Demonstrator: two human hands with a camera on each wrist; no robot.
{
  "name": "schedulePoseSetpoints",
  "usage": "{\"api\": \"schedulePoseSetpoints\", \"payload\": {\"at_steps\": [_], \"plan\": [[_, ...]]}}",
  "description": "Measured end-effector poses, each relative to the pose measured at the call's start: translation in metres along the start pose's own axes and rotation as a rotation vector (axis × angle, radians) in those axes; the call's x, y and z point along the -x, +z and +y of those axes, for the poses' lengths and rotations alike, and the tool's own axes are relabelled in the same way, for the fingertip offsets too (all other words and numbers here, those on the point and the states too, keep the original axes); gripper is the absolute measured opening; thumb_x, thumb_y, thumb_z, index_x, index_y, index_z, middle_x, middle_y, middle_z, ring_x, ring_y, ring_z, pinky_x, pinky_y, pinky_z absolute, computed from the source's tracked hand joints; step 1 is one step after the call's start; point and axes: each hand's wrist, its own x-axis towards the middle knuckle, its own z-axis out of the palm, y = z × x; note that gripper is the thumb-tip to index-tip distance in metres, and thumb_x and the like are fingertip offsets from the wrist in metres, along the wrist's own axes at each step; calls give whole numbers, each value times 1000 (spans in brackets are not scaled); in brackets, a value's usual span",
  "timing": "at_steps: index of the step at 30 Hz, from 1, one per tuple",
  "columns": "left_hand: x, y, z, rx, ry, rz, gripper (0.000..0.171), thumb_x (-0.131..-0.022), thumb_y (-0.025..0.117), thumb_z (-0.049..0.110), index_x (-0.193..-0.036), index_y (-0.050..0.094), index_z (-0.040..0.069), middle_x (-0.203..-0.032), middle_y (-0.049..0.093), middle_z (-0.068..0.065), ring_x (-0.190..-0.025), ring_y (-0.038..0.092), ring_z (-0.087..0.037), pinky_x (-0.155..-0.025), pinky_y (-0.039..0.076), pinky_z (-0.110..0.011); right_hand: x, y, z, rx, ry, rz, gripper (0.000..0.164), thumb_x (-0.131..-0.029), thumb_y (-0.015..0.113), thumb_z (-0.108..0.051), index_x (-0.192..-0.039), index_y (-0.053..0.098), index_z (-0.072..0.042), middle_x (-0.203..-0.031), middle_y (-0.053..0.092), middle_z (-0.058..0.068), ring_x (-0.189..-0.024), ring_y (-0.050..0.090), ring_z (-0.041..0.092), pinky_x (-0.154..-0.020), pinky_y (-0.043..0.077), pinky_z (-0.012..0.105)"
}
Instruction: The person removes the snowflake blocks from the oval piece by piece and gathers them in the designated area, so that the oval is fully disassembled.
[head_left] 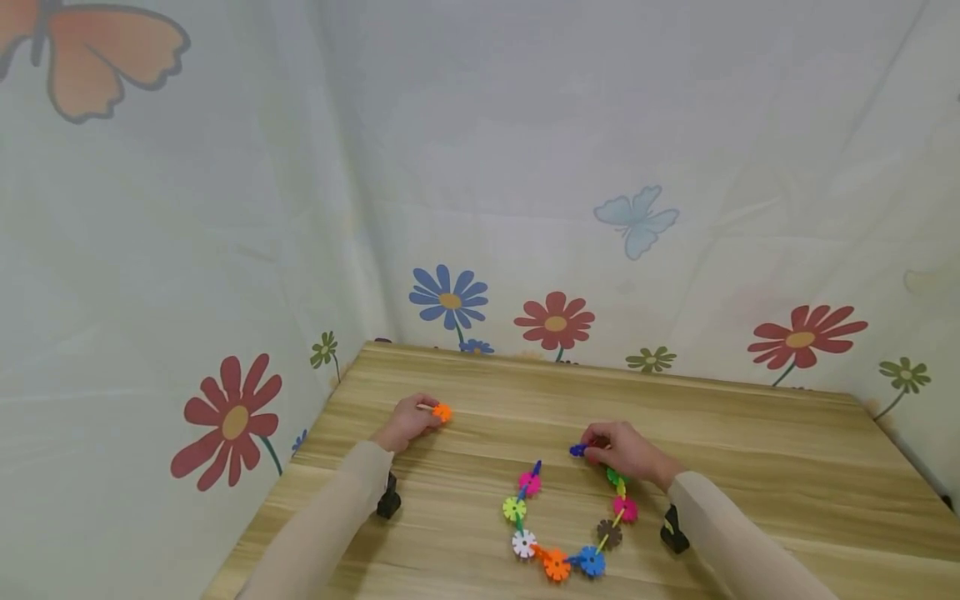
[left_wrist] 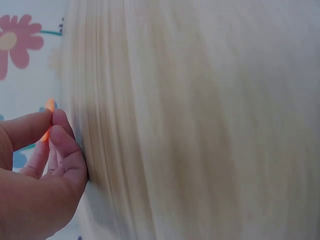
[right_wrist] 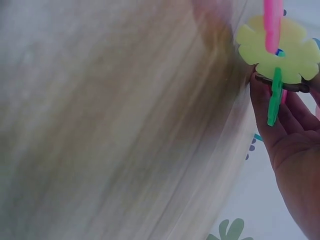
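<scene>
Left hand (head_left: 412, 421): thumb and fingertips closed together; a bright orange, notched plastic disc (head_left: 443, 412) is pinched between them, over the far left of the table. Right hand (head_left: 626, 450): fingers bent inward; a dark brown plastic disc (right_wrist: 282, 85) is gripped at its edge, and a dark blue plastic disc (head_left: 577, 450) is seen just beside the fingertips.

One chain of interlocked, multicoloured, flower-shaped plastic discs (head_left: 557, 565), laid out as an open ring between the forearms; pink, yellow-green, green, white, orange, blue, yellow and brown pieces are included. Its upper left end is left apart from the right hand by a gap. Its upper right end is partly covered by that hand, so the joints there cannot be fully made out.

One table (head_left: 480, 392), finished in light wood grain. Two beige sleeves (head_left: 322, 517), below which black wrist-worn devices (head_left: 388, 497) are seen; any marking on these is too small to be read. One white fabric backdrop (head_left: 510, 167), printed with red, blue and green flowers and with butterflies, by which the table is bordered.
</scene>
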Motion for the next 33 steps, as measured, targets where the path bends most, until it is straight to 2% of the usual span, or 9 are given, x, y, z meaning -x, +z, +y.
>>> {"api": "schedulePoseSetpoints", "payload": {"at_steps": [6, 12, 15, 24, 29, 33], "plan": [[0, -19, -7, -21, 10, 51, 32, -84, 64, -5, -114, 55, -8, -95, 64, -17, -67, 54, -16, -60, 45, -25, 1, 0, 0, 12, -14, 1, 6, -94, 60, -14, -94, 64, -10, -85, 61, -5, -77, 55, 10, -68, 48, 26], [-3, -28, -13, -40, 27, 92, 31, -83, 63, -7, -114, 56, -9, -101, 62, -20, -70, 55, -17, -61, 47, -24, 1, 2, 2, 14, -6, -1, 4, -93, 60, -12, -94, 64, -13, -85, 61, -6, -76, 56, 9, -69, 49, 26], [-4, -31, -15, -59, 31, 106, 31, -83, 62, -7, -114, 56, -10, -100, 62, -21, -74, 57, -18, -63, 48, -25, 1, 2, 3, 12, -5, -3, 4, -93, 60, -11, -93, 64, -14, -85, 61, -6, -76, 56, 9, -69, 49, 26], [-3, -34, -14, -203, 75, 156, 27, -84, 63, -5, -110, 58, -10, -96, 64, -20, -79, 60, -23, -64, 48, -25, 2, 3, 3, 6, -13, 8, 5, -93, 60, -12, -93, 65, -13, -85, 62, -6, -76, 56, 8, -68, 49, 25], [-2, -35, -12, -235, 76, 172, 27, -86, 62, -3, -111, 58, -9, -101, 63, -22, -87, 60, -29, -71, 50, -31, 2, 2, 2, 7, -16, 9, 4, -93, 61, -12, -93, 65, -12, -88, 63, -5, -78, 58, 10, -67, 50, 25], [-6, -34, -9, -315, 118, 238, 25, -86, 61, 0, -110, 60, -8, -103, 63, -21, -92, 58, -31, -79, 48, -38, 1, 1, 1, 12, -17, 17, 5, -93, 61, -14, -93, 65, -11, -90, 64, -4, -82, 60, 14, -68, 50, 26]]}}
